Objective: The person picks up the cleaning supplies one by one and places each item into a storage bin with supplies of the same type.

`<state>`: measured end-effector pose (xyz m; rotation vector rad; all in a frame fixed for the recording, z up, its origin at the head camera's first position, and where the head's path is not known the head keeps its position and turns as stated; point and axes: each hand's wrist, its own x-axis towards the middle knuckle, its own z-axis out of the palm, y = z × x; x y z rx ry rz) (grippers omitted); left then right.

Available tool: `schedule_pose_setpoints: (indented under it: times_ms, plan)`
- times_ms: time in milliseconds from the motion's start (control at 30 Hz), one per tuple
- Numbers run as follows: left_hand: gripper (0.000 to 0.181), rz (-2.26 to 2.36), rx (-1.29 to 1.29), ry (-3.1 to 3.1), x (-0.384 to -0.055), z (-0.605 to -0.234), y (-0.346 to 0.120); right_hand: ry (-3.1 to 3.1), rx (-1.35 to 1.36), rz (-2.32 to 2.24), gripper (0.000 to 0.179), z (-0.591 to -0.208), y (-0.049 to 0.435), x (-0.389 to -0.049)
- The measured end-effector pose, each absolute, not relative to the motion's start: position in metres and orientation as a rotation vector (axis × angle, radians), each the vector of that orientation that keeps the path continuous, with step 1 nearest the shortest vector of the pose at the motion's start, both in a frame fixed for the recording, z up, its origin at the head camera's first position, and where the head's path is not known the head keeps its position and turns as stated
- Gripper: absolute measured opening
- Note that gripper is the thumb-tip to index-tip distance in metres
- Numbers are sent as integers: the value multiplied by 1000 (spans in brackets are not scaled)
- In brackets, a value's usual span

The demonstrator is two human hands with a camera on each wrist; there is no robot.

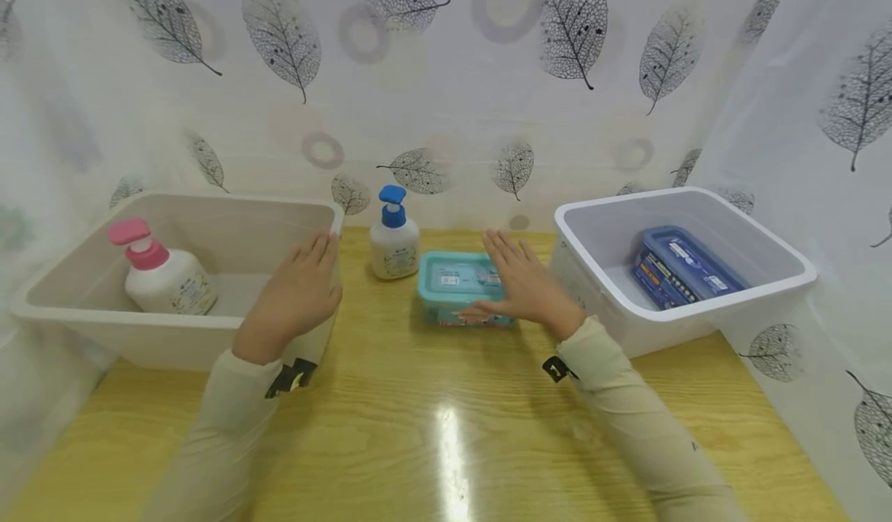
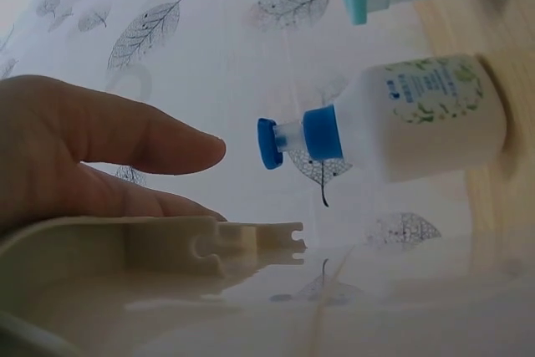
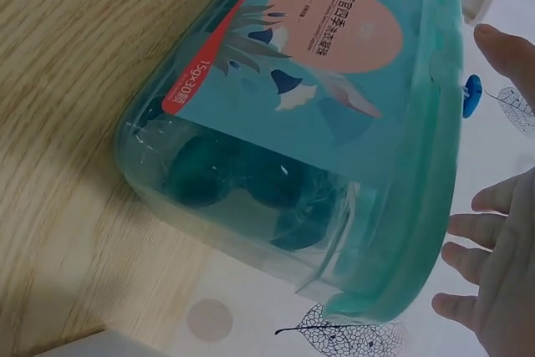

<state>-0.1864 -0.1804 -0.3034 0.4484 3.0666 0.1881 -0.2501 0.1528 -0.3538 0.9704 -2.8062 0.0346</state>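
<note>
My left hand [image 1: 296, 293] is over the right end of the left bin, its fingers stretched forward beside the rim. In the left wrist view, thumb [image 2: 167, 135] and forefinger stand apart with nothing between them. Beyond the fingertips stands a white pump bottle [image 2: 418, 119] with a blue pump head, upright on the table. Across the right part of a teal-lidded plastic box [image 1: 446, 278] reaches my right hand [image 1: 526, 282], fingers straight and spread. Teal pods [image 3: 201, 173] show through the box's clear side. The right wrist view has the fingertips close to its lid [image 3: 418, 240].
The left bin [image 1: 174, 321], beige, contains a white bottle [image 1: 170, 278] with a pink pump, leaning back. A white bin [image 1: 606, 313] at right holds a dark blue box [image 1: 686, 270]. Leaf-printed sheeting [image 1: 446, 80] hangs behind the wooden table [image 1: 390, 429].
</note>
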Motion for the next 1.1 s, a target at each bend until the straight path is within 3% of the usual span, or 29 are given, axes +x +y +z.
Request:
schedule_pose_setpoints:
  times_ms: [367, 1100]
  plan:
    - [60, 178, 446, 3083, -184, -305, -180, -2808, 1000, 19, 102, -356, 153, -258]
    - [62, 162, 473, 3126, -183, -307, -179, -2869, 1050, 60, 100, -354, 150, -266]
